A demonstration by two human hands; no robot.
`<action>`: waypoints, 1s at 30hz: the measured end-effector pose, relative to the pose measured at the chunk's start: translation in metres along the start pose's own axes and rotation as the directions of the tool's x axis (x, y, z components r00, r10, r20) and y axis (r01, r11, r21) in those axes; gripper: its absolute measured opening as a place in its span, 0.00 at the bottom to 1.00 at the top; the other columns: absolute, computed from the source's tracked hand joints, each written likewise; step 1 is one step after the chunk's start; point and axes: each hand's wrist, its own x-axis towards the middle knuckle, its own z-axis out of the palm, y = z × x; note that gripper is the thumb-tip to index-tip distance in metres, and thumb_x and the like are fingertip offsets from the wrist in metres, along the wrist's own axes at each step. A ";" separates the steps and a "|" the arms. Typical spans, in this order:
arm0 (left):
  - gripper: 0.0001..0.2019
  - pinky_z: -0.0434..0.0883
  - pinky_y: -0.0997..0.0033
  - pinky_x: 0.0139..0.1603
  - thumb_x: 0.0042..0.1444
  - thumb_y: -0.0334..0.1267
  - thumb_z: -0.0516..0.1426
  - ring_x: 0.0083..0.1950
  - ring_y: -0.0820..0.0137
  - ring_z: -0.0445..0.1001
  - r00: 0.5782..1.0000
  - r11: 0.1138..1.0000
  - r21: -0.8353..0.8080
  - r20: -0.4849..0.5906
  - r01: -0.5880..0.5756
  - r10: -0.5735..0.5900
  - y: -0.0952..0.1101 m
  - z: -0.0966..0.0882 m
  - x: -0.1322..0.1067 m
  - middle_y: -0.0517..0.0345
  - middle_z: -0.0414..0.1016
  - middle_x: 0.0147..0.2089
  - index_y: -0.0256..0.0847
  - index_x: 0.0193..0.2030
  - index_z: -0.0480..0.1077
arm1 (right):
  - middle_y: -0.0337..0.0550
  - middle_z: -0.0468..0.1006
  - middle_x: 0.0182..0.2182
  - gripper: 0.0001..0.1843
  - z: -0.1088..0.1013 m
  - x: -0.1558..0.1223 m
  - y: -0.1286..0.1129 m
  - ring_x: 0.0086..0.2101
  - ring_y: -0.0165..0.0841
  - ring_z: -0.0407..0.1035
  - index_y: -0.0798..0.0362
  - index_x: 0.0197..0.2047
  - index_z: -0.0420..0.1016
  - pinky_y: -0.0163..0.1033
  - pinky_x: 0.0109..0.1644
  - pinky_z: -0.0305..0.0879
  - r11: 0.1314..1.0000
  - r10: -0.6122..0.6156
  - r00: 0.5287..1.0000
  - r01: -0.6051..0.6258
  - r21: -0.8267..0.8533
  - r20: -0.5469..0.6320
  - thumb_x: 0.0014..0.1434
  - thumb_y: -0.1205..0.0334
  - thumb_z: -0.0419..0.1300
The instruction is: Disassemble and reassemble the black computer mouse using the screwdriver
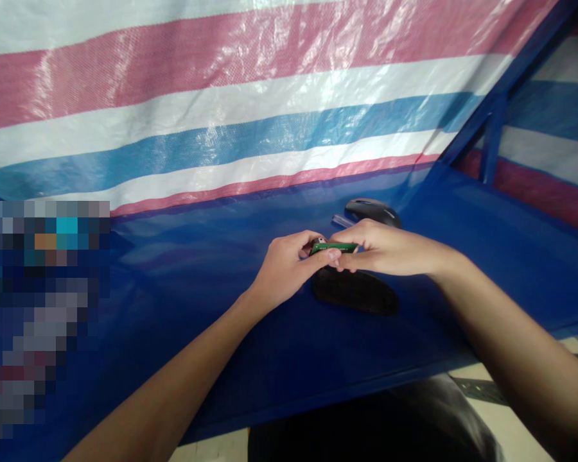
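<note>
Head view. Left hand (286,269) and right hand (390,250) meet at mid-frame above the bench (221,359). Both are closed in a narrow pinch on a board (336,248): thin, flat, green, seen almost edge-on, held level between the fingertips of the two hands. The left thumb lies along its near edge; the right fingers cover its right end. A small reddish part shows at the board's left end; its kind cannot be made out.

Directly under the hands a shell (356,294) lies on the bench: black, matt, a long oval, possibly the lower half of a mouse housing. Its upper edge is hidden by the hands. Whether the right hand touches it cannot be told.

Behind the right hand sits a mouse (373,210), dark grey, smooth and domed; its near side is hidden by the knuckles.

The bench is covered in glossy blue woven plastic, creased, with soft reflections. Behind it hangs a tarp (221,96) of the same weave, striped pink, white and blue. A blue metal strut (492,138) stands at far right.

The left edge of the frame is pixelated; nothing there is legible. Both forearms are cut off at the bottom edge.
</note>
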 end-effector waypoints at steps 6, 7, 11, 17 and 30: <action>0.14 0.68 0.73 0.37 0.55 0.47 0.58 0.35 0.71 0.75 1.000 1.000 0.001 0.000 -0.005 0.005 0.000 -0.001 0.000 0.59 0.78 0.34 0.37 0.38 0.74 | 0.38 0.72 0.24 0.11 0.000 -0.001 0.001 0.26 0.28 0.67 0.57 0.32 0.72 0.32 0.29 0.59 1.000 0.014 1.000 -0.014 -0.013 0.006 0.59 0.59 0.55; 0.14 0.68 0.73 0.37 0.55 0.47 0.58 0.35 0.71 0.75 1.000 1.000 0.002 0.001 -0.006 0.006 0.000 -0.001 0.000 0.59 0.78 0.34 0.38 0.39 0.74 | 0.38 0.73 0.24 0.11 0.000 -0.001 0.001 0.26 0.28 0.68 0.57 0.32 0.72 0.32 0.29 0.59 1.000 0.015 1.000 -0.015 -0.011 0.007 0.59 0.58 0.55; 0.14 0.67 0.74 0.37 0.54 0.47 0.58 0.35 0.71 0.75 1.000 1.000 0.006 -0.001 -0.004 0.004 -0.001 0.000 0.000 0.59 0.78 0.34 0.37 0.38 0.75 | 0.38 0.72 0.24 0.11 0.000 -0.001 0.000 0.26 0.28 0.67 0.56 0.32 0.71 0.32 0.29 0.60 1.000 -0.001 1.000 0.001 -0.016 0.011 0.60 0.58 0.54; 0.14 0.67 0.74 0.37 0.54 0.47 0.58 0.35 0.72 0.74 1.000 1.000 0.015 -0.008 0.003 -0.003 -0.002 0.001 0.000 0.60 0.78 0.33 0.38 0.38 0.75 | 0.37 0.71 0.24 0.11 0.000 0.001 0.003 0.25 0.27 0.66 0.56 0.32 0.72 0.32 0.29 0.59 0.999 -0.016 1.000 0.017 -0.042 0.013 0.60 0.59 0.54; 0.15 0.67 0.74 0.36 0.54 0.48 0.58 0.34 0.72 0.74 1.000 1.000 0.019 -0.005 0.010 -0.010 -0.003 0.001 0.000 0.60 0.77 0.34 0.38 0.39 0.74 | 0.37 0.72 0.25 0.10 0.000 0.001 0.002 0.27 0.29 0.68 0.56 0.32 0.72 0.34 0.34 0.61 0.999 0.008 1.000 -0.007 -0.036 0.022 0.59 0.60 0.54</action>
